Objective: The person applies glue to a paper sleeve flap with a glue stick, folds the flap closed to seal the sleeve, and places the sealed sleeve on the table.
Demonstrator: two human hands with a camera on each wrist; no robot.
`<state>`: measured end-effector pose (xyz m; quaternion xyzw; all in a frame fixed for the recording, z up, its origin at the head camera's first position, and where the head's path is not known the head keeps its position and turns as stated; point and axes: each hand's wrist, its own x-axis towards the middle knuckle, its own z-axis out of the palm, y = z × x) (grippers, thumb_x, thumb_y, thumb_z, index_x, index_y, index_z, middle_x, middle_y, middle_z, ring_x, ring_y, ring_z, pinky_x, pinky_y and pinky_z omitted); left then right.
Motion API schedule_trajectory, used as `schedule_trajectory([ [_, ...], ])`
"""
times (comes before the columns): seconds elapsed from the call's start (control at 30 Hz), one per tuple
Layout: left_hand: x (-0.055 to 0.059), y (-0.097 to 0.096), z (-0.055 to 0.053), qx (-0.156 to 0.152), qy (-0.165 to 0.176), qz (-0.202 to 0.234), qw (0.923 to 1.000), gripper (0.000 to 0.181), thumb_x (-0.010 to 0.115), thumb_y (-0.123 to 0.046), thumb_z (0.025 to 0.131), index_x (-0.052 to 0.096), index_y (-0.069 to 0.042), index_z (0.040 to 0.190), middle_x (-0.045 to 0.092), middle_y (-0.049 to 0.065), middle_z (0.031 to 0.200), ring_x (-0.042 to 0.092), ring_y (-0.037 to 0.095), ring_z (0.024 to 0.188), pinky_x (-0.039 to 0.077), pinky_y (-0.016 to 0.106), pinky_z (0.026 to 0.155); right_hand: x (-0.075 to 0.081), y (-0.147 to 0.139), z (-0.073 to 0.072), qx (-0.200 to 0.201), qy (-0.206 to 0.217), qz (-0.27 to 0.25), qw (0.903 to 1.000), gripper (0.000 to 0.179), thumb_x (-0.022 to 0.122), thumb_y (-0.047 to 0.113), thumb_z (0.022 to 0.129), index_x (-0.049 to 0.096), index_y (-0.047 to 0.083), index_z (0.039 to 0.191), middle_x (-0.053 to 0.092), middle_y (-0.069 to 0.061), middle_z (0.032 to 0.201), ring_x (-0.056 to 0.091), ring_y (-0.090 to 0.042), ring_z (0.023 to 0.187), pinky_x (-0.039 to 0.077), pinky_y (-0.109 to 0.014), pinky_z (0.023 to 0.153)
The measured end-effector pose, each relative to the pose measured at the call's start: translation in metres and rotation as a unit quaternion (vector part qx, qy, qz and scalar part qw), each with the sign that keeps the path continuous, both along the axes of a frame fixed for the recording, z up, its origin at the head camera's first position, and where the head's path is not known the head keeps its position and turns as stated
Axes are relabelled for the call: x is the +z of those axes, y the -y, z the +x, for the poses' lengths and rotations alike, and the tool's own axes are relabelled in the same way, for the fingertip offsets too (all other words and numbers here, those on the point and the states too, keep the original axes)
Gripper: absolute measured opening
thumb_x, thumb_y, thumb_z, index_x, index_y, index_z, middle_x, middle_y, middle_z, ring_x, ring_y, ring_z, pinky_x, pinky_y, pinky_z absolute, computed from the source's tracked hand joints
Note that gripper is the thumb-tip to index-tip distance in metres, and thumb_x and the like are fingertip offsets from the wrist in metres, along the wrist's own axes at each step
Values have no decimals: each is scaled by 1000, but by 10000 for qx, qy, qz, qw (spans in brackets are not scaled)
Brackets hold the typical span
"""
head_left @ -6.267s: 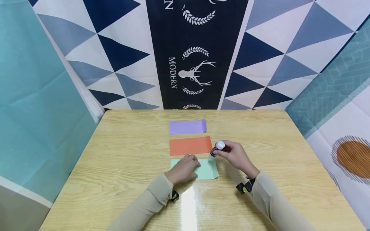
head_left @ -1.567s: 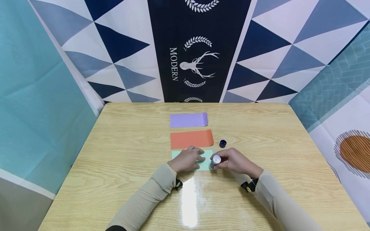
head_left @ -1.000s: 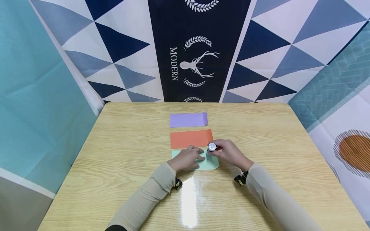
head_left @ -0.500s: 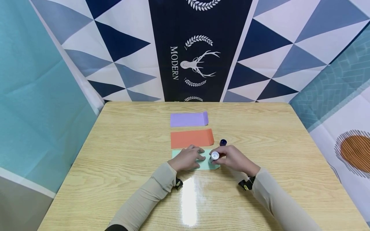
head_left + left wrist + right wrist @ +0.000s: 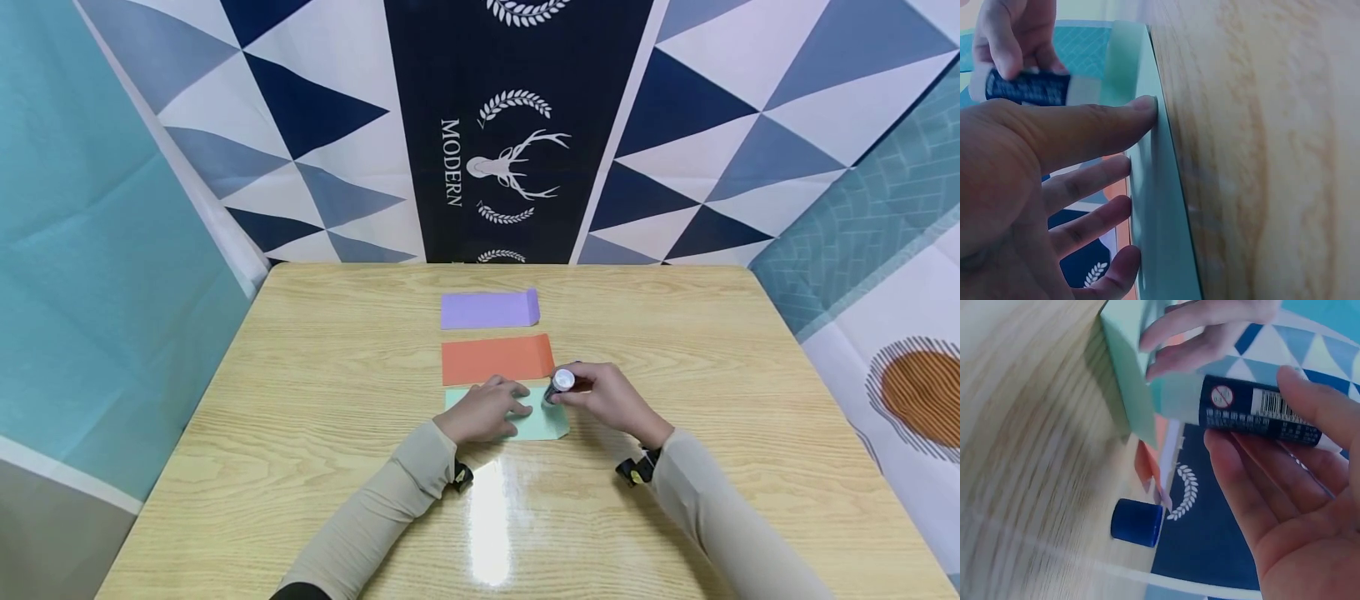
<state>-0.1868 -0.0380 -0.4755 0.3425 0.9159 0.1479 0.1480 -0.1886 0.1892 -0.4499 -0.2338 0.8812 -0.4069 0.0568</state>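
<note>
here's the right hand [image 5: 613, 400] pinching the glue stick [image 5: 1241, 409], long axis slanting down from that grip toward the green envelope [image 5: 534, 428], left hand [image 5: 483, 413] just beside, fingers spread.

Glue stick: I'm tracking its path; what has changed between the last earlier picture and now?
The right hand has moved the glue stick forward, toward the orange envelope, and now mostly hides the blue cap in the head view. Nothing was grasped or released. The left hand stays on the mint-green envelope; the orange and the purple envelope lie as before.
</note>
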Motion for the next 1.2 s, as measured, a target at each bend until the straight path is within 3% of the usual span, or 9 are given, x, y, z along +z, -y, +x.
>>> schedule_trajectory([
  [0.2,-1,0,0,-33,-23,1,10000,41,70,-25,90,63,-22,130,48,-1,148,42,21,135,44,44,102,-6,10,-7,308,-301,5,9991,24,77,7,81,73,1,104,74,-8,94,67,-12,84,57,-26,75],
  [0.37,0,-1,0,36,16,72,10000,40,71,-24,89,64,-22,129,49,-2,148,43,21,134,44,45,100,-5,11,-3,596,-486,198,9968,23,77,6,81,73,3,104,73,-4,95,65,-12,86,58,-33,77],
  [0.5,0,-1,-1,73,24,96,9999,41,71,-24,89,64,-22,129,49,-2,148,43,20,134,44,44,101,-4,6,2,777,-311,237,9962,24,76,5,82,73,3,106,74,-5,99,65,-13,91,58,-36,80],
  [0.73,0,0,-2,124,58,106,9999,41,71,-25,89,64,-22,129,49,-2,148,42,20,135,43,44,103,-3,-5,5,989,420,57,9942,29,77,15,83,72,1,107,74,-5,100,64,0,89,55,-23,80],
  [0.9,0,0,-2,130,75,118,9998,40,71,-24,89,64,-22,129,49,-2,148,41,20,136,42,44,103,-4,-7,8,1025,753,-94,9918,31,77,16,82,71,-1,107,74,-7,98,64,2,86,55,-22,78],
  [1.2,-1,1,0,147,91,140,9998,40,71,-24,89,64,-22,129,49,-2,147,42,20,135,42,44,104,-3,-5,12,1202,793,-61,9896,21,77,15,82,74,5,100,74,-7,99,62,1,86,54,-22,77],
])
